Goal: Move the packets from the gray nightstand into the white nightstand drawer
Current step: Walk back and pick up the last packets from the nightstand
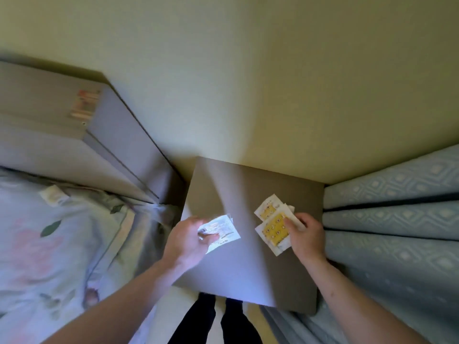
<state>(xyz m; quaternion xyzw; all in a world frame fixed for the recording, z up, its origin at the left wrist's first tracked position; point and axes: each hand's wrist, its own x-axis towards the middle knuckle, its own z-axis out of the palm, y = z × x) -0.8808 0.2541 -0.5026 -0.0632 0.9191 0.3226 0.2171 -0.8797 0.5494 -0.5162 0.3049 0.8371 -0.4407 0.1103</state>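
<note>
I see the packets in two lots on the gray nightstand's tabletop [248, 256]. The white packets [222, 230] sit at its left side, pinched in my left hand [191, 240], thumb curled over the printed face. The yellow packets [273, 225] lie overlapped near the right edge, and my right hand [306, 235] grips their right side, fingers curled over the top one.

My worry is the yellow lot: it is a loose overlap, and I judge that a grip on one edge alone could let the lower, farther packet slide out and drop between the nightstand and the blue patterned curtain [397, 219]. The white lot looks like more than one sheet too, so a thin pinch could shed one toward the bed [49, 232] on the left. The white nightstand is not in view, so I would be carrying both lots somewhere unseen.

The yellow packets run long axis diagonally, from near-right up toward far-left. The white ones tilt the other way, their free corner pointing right.
</note>
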